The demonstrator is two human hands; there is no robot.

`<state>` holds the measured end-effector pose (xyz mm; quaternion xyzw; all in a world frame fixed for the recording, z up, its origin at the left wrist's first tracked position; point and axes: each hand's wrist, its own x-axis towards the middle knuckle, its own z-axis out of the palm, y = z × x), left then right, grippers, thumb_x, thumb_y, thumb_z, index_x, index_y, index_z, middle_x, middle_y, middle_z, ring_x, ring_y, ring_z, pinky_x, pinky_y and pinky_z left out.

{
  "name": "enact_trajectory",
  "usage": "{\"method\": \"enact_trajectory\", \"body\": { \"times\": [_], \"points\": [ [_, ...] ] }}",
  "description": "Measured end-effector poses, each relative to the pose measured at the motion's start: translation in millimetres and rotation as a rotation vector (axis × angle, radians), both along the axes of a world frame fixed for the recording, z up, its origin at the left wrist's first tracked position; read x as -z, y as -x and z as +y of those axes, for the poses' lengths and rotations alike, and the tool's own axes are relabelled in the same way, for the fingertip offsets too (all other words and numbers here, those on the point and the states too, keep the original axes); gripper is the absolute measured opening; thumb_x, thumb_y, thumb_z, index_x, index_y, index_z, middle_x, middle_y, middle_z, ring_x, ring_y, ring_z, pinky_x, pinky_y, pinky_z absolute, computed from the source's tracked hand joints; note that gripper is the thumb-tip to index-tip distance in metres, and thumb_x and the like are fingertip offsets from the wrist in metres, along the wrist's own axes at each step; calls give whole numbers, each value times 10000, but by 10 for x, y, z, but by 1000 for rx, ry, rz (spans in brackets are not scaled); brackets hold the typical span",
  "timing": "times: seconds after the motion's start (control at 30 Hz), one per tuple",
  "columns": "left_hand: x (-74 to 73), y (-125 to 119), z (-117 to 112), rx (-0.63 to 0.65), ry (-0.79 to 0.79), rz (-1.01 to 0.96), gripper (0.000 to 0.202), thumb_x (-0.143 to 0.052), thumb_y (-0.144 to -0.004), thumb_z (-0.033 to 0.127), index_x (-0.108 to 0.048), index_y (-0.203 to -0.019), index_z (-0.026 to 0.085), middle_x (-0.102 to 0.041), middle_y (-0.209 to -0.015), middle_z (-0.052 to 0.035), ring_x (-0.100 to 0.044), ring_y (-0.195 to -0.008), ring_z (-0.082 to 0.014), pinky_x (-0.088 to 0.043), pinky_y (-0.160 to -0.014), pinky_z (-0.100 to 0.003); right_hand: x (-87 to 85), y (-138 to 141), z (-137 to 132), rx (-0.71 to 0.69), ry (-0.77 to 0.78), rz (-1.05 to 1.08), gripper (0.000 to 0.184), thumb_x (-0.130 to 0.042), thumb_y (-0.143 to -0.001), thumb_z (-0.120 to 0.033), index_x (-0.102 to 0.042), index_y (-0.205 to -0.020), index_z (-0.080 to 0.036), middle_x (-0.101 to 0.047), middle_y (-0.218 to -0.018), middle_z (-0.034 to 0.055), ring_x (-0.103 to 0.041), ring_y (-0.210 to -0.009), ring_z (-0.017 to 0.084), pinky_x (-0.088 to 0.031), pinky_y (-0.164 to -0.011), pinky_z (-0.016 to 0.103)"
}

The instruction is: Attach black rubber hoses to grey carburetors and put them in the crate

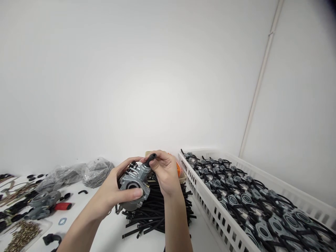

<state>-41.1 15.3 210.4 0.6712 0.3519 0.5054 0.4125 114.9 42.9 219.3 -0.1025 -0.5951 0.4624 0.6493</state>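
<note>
A grey metal carburetor (143,171) is held up above the table, its round bore turned toward me. My left hand (111,187) wraps around its body from the left, the thumb lying across the front beside the bore. On top of the carburetor stands a black rubber cap (150,160), tilted up to the right. My right hand (165,169) pinches this cap between thumb and fingers. Below both hands a pile of short black hoses (154,210) lies on the white table.
To the right stands a white slotted crate (210,210) filled with rows of carburetors (232,199). On the left lie clear plastic bags of parts (97,173), another carburetor (43,203), a red handle (63,206), a gasket (62,221) and brass-coloured small parts (23,236). A wall rises behind.
</note>
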Motion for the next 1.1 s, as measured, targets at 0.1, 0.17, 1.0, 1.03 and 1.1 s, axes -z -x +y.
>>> {"method": "enact_trajectory", "body": {
  "times": [0.1, 0.17, 1.0, 1.03, 1.1],
  "points": [
    [1, -3, 0, -55, -26, 22, 708, -794, -558, 442, -607, -1216, 257, -669, -1179, -101, -670, -947, -297, -566, -767, -376, 8, 3, 27, 19, 29, 10, 286, -809, -672, -468, -695, -715, -209, -716, -679, 27, -671, -720, 203, -526, -795, 369],
    [-1, -2, -3, -87, -33, 27, 703, -797, -556, 437, -607, -1209, 260, -676, -1164, -99, -675, -929, -291, -565, -767, -377, 16, 4, 43, 44, 41, 19, 291, -825, -652, -460, -691, -703, -206, -726, -690, 32, -678, -745, 208, -525, -809, 372],
    [-132, 412, 237, -665, -84, -1001, 683, -265, -863, 722, -659, -1007, 182, -671, -1097, -70, -659, -912, -176, -574, -583, -237, 261, -186, 512, 432, 60, -845, 222, -618, -843, -343, -736, -980, -214, -753, -1026, 49, -684, -918, 182, -502, -844, 284],
    [-141, 445, 225, -690, -109, -1030, 698, -250, -863, 722, -667, -980, 175, -675, -1093, -73, -655, -948, -189, -578, -596, -242, 341, -123, 588, 380, 76, -1040, 227, -648, -815, -339, -743, -990, -230, -755, -1039, 40, -688, -901, 181, -504, -816, 273],
    [-149, 506, 192, -713, -125, -1054, 649, -237, -893, 674, -680, -953, 204, -679, -1119, -54, -637, -1049, -210, -595, -665, -276, 526, 44, 748, 267, 120, -1266, 230, -803, -631, -272, -779, -856, -232, -778, -921, 33, -703, -799, 199, -512, -719, 263]
  ]
}}
